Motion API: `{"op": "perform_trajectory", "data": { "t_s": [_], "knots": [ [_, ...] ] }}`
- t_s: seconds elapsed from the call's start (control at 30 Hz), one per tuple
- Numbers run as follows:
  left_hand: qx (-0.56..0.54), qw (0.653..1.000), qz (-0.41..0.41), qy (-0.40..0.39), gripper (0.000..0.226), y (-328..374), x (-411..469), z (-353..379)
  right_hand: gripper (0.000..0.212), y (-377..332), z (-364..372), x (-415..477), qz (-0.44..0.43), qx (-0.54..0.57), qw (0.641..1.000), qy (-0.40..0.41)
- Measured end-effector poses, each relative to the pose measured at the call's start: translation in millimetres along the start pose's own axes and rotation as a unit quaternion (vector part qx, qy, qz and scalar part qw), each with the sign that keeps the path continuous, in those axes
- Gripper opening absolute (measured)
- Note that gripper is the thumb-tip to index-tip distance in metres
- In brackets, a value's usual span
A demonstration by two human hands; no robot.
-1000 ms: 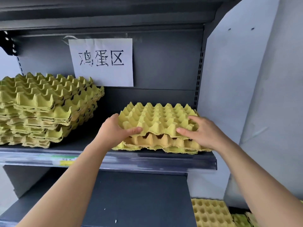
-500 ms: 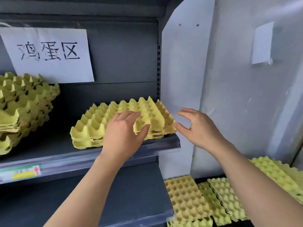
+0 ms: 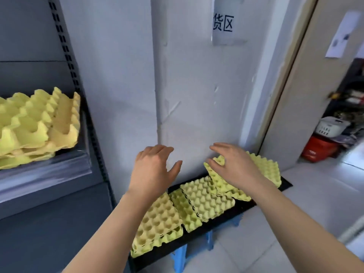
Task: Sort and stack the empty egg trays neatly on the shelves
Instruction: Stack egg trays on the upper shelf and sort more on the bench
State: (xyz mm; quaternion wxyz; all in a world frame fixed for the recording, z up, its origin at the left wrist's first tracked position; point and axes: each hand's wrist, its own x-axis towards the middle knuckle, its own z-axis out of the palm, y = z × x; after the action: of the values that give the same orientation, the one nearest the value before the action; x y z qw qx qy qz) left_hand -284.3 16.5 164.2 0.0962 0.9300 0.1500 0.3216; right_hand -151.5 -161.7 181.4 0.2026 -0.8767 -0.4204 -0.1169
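A short stack of yellow egg trays [image 3: 37, 123] rests on the grey shelf [image 3: 45, 172] at the left. Several more yellow egg trays [image 3: 204, 200] lie spread and overlapping on a low black board [image 3: 222, 219] by the white wall, one of them tilted up at the far end [image 3: 266, 170]. My left hand [image 3: 153, 170] and my right hand [image 3: 234, 164] hover above those low trays with fingers spread and relaxed. Neither hand holds anything.
The black board sits on blue stools [image 3: 179, 259]. A white wall panel [image 3: 197, 95] with a paper sign [image 3: 224, 26] stands behind it. An open doorway at the right shows a red crate [image 3: 319, 148] and a white basket [image 3: 329, 127]. Pale tiled floor [image 3: 295, 213] lies to the right.
Both hands let go of the tray stack on the shelf and swung right and down. My view turned from the shelf to the trays on the low board.
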Motion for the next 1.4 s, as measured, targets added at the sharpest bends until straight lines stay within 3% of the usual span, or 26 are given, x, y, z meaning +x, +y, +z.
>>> {"op": "perform_trajectory", "data": {
  "t_s": [0.33,0.67,1.03,1.4],
  "knots": [
    [-0.016,0.994,-0.012,-0.110,0.041,79,51,175,0.047,192,17,3,0.098,-0.024,0.992,-0.081],
    [-0.053,0.969,-0.060,-0.233,0.052,87,118,345,0.047,326,82,65,0.182,-0.013,0.975,-0.125],
    [-0.081,0.898,-0.188,-0.390,0.067,66,179,517,0.064,449,181,140,0.247,0.006,0.951,-0.187],
    [-0.098,0.818,-0.373,-0.427,0.110,68,167,647,0.080,570,290,167,0.240,0.031,0.916,-0.319]
  ]
}}
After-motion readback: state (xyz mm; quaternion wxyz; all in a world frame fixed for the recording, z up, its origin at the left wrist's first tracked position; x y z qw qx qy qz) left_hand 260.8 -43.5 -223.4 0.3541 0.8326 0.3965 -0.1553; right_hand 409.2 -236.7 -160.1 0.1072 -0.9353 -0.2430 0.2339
